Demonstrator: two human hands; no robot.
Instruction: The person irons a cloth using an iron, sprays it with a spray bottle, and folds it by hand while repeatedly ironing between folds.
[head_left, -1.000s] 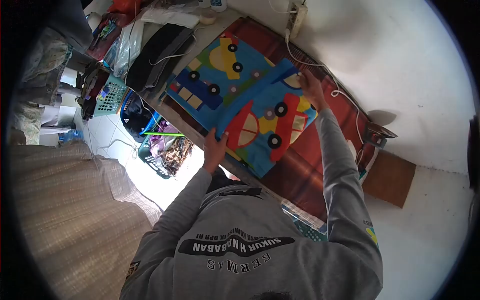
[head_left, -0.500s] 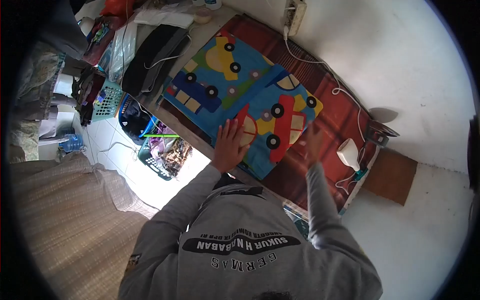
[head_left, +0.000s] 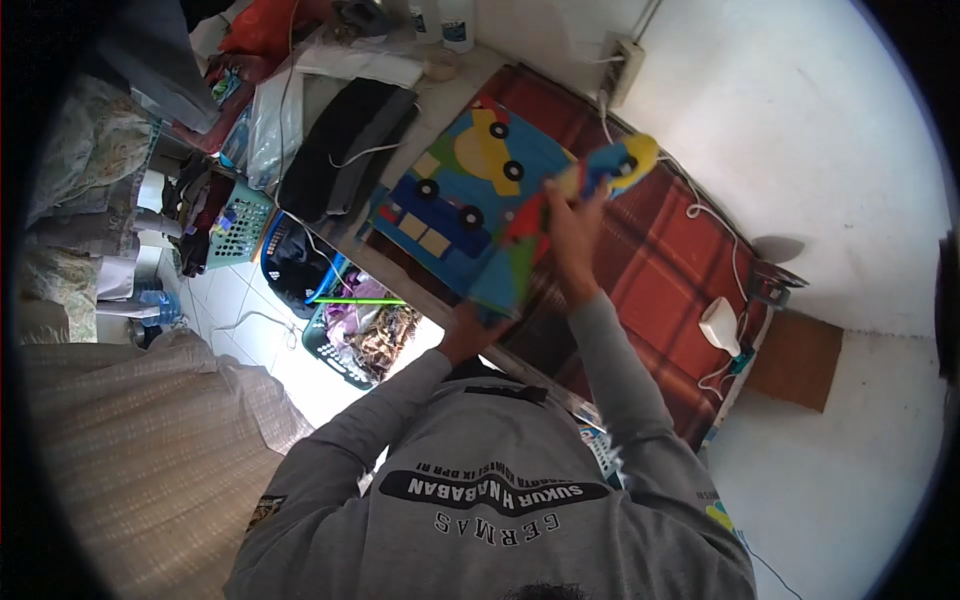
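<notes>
A blue cloth printed with colourful cars (head_left: pixel 435 235) lies on a red plaid cover (head_left: pixel 650 290). Its right part is lifted and bent over toward the left, blurred by motion. My right hand (head_left: pixel 575 235) grips this raised part near its upper edge, fingers closed around the fabric. At the cloth's near corner, my left hand (head_left: pixel 472 332) is closed on the fabric; its fingertips are partly hidden by the cloth.
A white corded object (head_left: pixel 719 325) rests at the cover's right edge, near a dark metal piece (head_left: pixel 775 283). Folded black cloth (head_left: pixel 345 150) lies at left. A power strip (head_left: pixel 625 72) hangs on the wall. Baskets of clothes (head_left: pixel 365 335) stand on the floor below.
My right hand has taken hold of the cloth's right side and carried it up and leftward. My left hand, flat on the cloth before, has moved down to its near corner and closed.
</notes>
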